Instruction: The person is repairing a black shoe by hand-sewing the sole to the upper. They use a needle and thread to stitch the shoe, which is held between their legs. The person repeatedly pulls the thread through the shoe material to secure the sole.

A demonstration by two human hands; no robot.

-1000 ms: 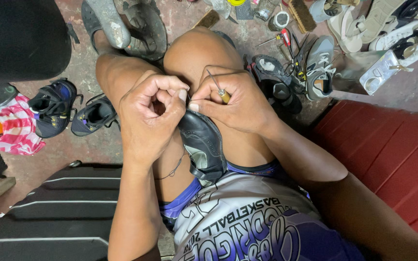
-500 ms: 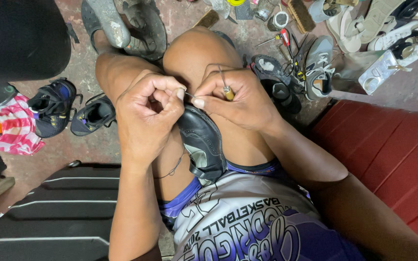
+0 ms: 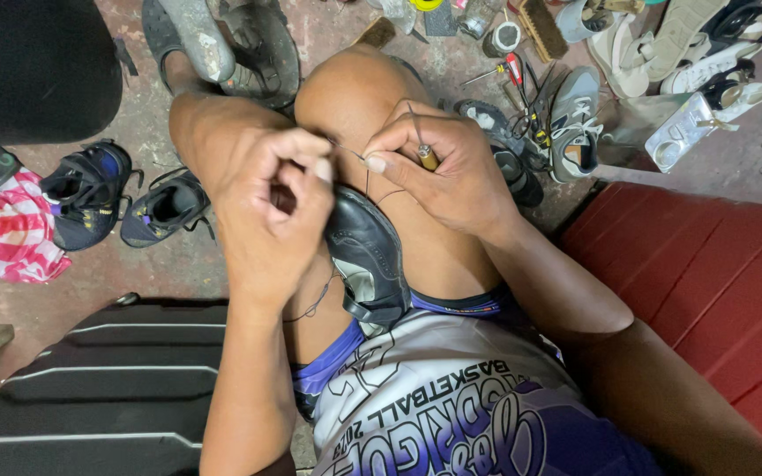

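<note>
A worn black shoe [image 3: 365,256] with a scuffed grey insole is lying wedged between the knees. Just above it, the left hand [image 3: 273,211] is pinching thread [image 3: 353,155] while the right hand [image 3: 451,167] is gripping a brass-handled awl [image 3: 423,152].

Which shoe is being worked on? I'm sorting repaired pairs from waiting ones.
The black shoe wedged between the knees, touched by both hands; every other shoe lies untouched on the floor.

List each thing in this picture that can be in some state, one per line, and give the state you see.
left hand: closed, pinching thread at the shoe's edge
right hand: closed around an awl
awl: held upright, wooden handle showing
black shoe: lying between the knees, being stitched
thread: hanging slack below the left wrist
pair of dark sneakers: on the floor, unworn, laces loose
</note>
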